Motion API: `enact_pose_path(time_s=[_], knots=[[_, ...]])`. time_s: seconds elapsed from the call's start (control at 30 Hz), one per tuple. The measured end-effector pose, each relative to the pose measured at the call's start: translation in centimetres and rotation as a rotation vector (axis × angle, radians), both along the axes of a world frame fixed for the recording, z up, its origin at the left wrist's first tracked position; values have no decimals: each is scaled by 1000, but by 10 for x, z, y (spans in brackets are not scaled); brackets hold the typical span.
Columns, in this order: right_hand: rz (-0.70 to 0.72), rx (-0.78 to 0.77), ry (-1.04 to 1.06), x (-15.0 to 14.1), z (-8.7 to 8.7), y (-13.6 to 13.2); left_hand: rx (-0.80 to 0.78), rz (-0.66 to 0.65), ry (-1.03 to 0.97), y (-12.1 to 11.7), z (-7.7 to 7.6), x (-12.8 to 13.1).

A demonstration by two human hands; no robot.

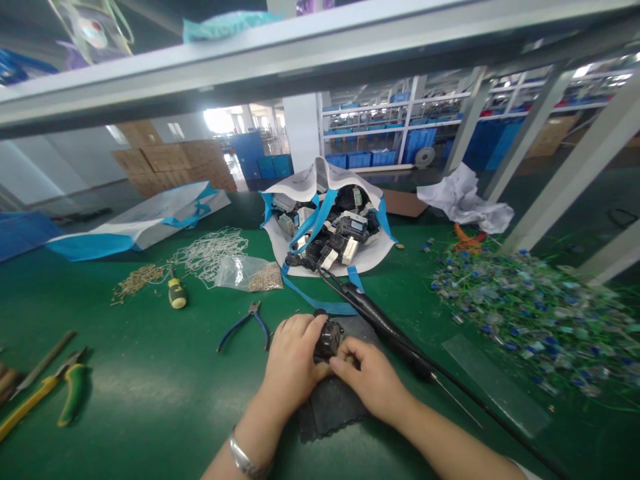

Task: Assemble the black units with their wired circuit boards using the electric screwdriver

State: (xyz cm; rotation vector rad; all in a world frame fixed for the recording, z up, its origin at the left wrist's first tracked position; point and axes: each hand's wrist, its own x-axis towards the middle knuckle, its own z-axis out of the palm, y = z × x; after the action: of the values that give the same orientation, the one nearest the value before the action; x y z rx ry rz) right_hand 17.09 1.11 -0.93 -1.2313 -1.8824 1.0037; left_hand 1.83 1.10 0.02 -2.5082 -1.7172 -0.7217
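Over a dark grey mat [334, 408], my left hand [295, 350] is closed around a small black device [329, 339] with a glossy rounded top. The fingers of my right hand [367, 373] are pinched together at its lower right side, and whatever is between them is too small or hidden to make out. A black electric screwdriver [383, 317] with a long thin bit lies just right of the mat. To the left rest cutting pliers [245, 325] with blue handles. Behind the hands, a white bag with blue straps [280, 247] gapes open, full of black and white devices.
A heap of green wires with small clear-and-blue parts [540, 313] spreads on the right. On the left lie a yellow-black screwdriver [177, 293], a plastic bag of small screws [265, 277], white wires [213, 253] and yellow-green pliers [73, 387]. A metal shelf [300, 63] crosses overhead.
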Motion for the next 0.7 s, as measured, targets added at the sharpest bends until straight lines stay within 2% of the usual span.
enact_pose_path(time_s=[0.17,0.47,0.7], knots=[[-10,34,9,-2,1,3,-11,12,1,0,-1,0],[3,134,-53,-2,4,0,0,10,-133,1,-3,-5],[-136,270,-103,-1,-7,-7,-14,37,-270,4,-1,-11]])
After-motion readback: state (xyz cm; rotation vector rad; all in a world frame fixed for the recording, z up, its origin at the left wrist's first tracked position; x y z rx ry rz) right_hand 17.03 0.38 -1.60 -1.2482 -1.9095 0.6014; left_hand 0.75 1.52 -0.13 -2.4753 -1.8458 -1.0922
